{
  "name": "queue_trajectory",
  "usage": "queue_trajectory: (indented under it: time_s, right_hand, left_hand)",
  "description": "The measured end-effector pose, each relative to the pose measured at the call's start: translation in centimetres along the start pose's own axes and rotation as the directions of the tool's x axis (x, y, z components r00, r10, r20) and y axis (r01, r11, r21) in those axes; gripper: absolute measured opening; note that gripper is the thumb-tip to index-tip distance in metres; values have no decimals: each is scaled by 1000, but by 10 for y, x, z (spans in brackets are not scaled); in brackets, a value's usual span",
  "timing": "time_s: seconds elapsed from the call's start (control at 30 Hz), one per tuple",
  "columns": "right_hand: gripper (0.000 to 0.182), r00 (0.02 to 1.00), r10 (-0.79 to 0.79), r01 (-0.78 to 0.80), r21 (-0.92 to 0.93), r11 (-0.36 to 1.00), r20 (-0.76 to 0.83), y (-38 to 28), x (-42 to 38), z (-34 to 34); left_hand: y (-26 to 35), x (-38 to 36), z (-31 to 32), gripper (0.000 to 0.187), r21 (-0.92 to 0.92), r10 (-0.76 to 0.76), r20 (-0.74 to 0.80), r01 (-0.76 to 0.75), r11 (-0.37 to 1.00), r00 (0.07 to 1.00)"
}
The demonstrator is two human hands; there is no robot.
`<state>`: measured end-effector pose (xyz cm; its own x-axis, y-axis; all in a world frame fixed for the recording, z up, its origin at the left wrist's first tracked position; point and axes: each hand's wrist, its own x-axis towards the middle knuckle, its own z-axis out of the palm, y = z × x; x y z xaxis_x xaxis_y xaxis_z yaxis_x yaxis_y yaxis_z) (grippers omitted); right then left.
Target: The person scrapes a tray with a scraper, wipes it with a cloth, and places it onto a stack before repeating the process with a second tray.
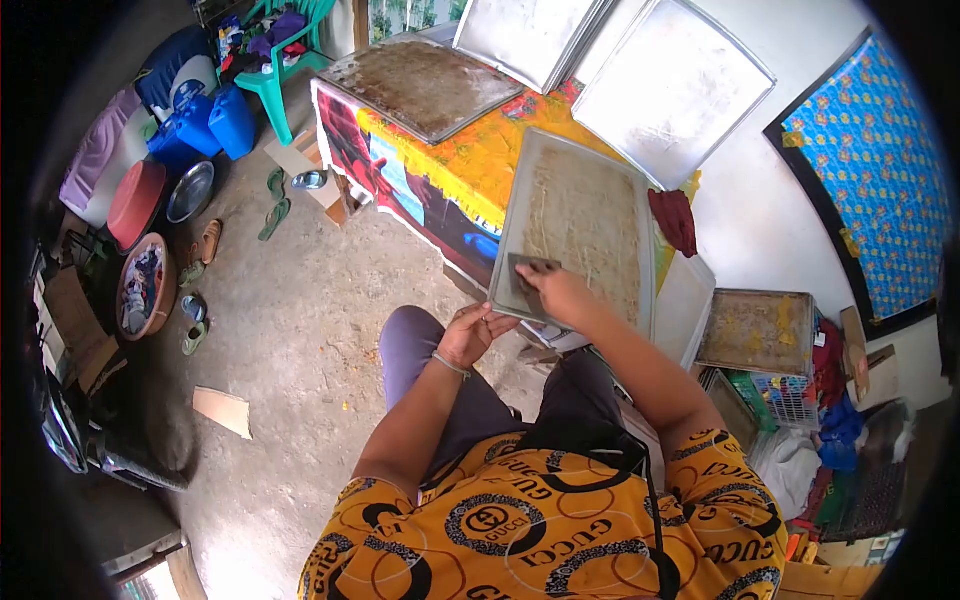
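Observation:
A baking tray (590, 205) with brown, streaky residue rests tilted in front of me, its far end on the table. My left hand (472, 334) grips the tray's near left corner, fingers at the rim. On the tray's near left part, my right hand (556, 292) presses a flat grey rectangular piece (521, 292) against the surface. Its fingers lie over the piece; whether it is a scraper or a sanding sheet I cannot tell. A dark red cloth (675, 222) lies by the tray's right edge.
The table (470, 190) has a colourful printed cover. A browned tray (430, 85) lies on its far left, and pale trays (675, 85) lean against the wall. At right, another tray (757, 330) sits on a crate. Slippers (272, 205), basins (147, 285) and cardboard (222, 412) are on the floor.

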<state>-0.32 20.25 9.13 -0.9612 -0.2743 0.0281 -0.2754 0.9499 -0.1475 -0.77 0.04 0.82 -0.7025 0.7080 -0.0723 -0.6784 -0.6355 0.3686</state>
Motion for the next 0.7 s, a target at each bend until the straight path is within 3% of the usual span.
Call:
queue_trajectory:
  time_s: [0.27, 0.7]
  right_hand:
    - [53, 981, -160, 151, 83, 985, 107, -41, -61, -25]
    - [58, 983, -146, 148, -16, 989, 108, -45, -55, -15]
  left_hand:
    - [-3, 1, -7, 22, -23, 4, -42, -5, 1000, 999]
    - [-5, 1, -10, 17, -49, 2, -69, -6, 999, 998]
